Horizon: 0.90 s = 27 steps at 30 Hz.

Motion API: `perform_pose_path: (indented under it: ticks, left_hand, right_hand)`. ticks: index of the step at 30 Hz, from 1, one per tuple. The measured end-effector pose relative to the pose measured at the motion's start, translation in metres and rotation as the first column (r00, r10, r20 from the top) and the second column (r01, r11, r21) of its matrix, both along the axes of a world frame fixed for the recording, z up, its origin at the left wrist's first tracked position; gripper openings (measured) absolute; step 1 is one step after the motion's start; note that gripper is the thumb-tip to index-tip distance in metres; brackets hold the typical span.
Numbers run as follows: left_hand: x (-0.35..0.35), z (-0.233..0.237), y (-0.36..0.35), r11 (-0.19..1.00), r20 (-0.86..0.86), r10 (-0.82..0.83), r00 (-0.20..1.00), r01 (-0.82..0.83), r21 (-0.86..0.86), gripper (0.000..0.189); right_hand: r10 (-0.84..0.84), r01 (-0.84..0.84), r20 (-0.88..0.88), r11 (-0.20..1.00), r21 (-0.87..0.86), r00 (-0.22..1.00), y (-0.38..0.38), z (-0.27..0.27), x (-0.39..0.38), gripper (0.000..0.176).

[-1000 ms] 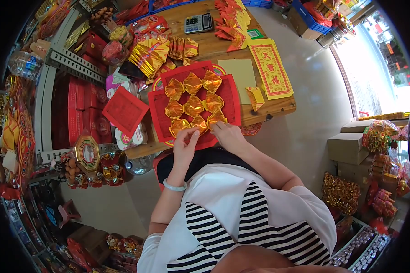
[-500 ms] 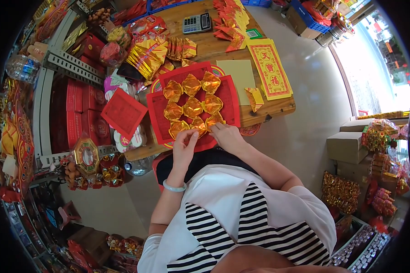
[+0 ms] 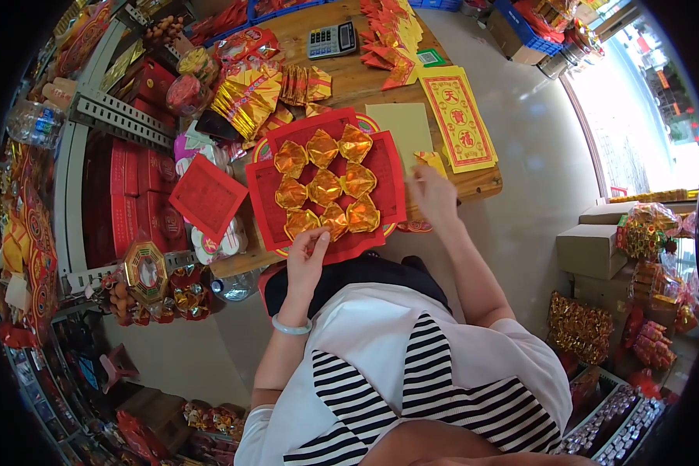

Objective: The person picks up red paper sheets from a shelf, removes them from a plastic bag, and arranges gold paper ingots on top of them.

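Rows of folded gold paper ingots [image 3: 324,186] sit on red printed paper sheets [image 3: 388,167] laid out like a cross. My left hand [image 3: 306,256] is at the near edge of these sheets. Its thumb and fingers are a little apart, with the fingertips against the bottom row of ingots. Over to the right, my right hand [image 3: 436,196] is beside a folded gold paper piece [image 3: 431,161] and partly covers it. The right fingers are bent and slightly blurred, so whether they grip the piece does not show.
A loose red sheet [image 3: 208,196] lies left of the ingots. Yellow printed papers [image 3: 460,116], a plain tan sheet [image 3: 400,128], a calculator [image 3: 332,40] and bundles of gold paper [image 3: 246,99] are on the wooden table [image 3: 291,23]. Metal shelving [image 3: 93,93] stands at left.
My right hand has left the bottom row of ingots and moved right and away from me to the folded gold paper piece. My left hand stays near the ingots.
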<state>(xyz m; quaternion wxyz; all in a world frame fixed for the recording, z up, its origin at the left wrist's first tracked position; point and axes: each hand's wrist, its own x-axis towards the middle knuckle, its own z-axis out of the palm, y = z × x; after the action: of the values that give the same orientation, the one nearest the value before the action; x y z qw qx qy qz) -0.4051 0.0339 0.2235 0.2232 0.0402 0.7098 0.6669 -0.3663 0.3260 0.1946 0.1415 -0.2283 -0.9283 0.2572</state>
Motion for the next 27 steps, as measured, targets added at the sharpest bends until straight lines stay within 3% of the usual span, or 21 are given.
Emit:
perform_pose_path:
  ticks: [1,3,4,8,14,19,21,23,25,27]
  left_hand:
    - [0.000,-0.001,-0.002,1.000,0.007,-0.001,1.000,0.001,-0.003,0.021]
    - [0.002,-0.001,-0.002,1.000,0.018,-0.009,1.000,0.009,-0.009,0.021]
    - [0.002,-0.001,-0.001,1.000,0.015,-0.015,1.000,0.015,-0.004,0.021]
    - [0.007,0.001,0.004,0.999,0.002,-0.037,0.999,0.037,0.001,0.022]
    - [0.013,0.000,0.008,1.000,0.018,-0.029,0.999,0.028,0.014,0.021]
    - [0.015,0.000,0.015,0.997,0.022,-0.067,0.998,0.066,0.027,0.021]
    - [0.014,0.000,0.020,0.993,0.033,-0.114,0.993,0.113,0.026,0.022]
    - [0.014,0.000,0.024,0.988,0.048,-0.156,0.987,0.155,0.023,0.022]
    - [0.012,-0.006,0.030,0.981,0.080,-0.192,0.978,0.191,0.026,0.023]
    - [0.015,0.011,0.046,0.984,0.144,-0.169,0.975,0.159,0.080,0.023]
  right_hand:
    - [-0.075,0.087,0.141,0.993,-0.083,0.987,0.019,0.004,-0.006,0.032]
    - [-0.204,0.188,0.188,0.977,0.101,0.961,0.058,-0.036,-0.014,0.032]
    - [-0.211,0.194,0.184,0.975,0.105,0.960,0.072,-0.056,-0.014,0.032]
    - [-0.235,0.152,0.462,0.966,0.209,0.855,0.115,-0.116,-0.011,0.031]
    - [-0.302,0.250,0.436,0.953,0.173,0.848,0.112,-0.112,-0.015,0.032]
    - [-0.303,0.236,0.252,0.936,0.263,0.919,0.104,-0.117,-0.004,0.032]
    - [-0.322,0.327,0.092,0.944,-0.039,0.942,0.094,-0.080,0.004,0.031]
    - [-0.374,0.334,-0.052,0.875,-0.351,0.926,0.078,-0.043,0.014,0.030]
    - [-0.268,0.116,-0.214,0.836,-0.536,0.939,0.057,-0.021,0.024,0.026]
    - [-0.162,-0.014,-0.176,0.698,-0.716,0.971,0.017,0.017,0.033,0.023]
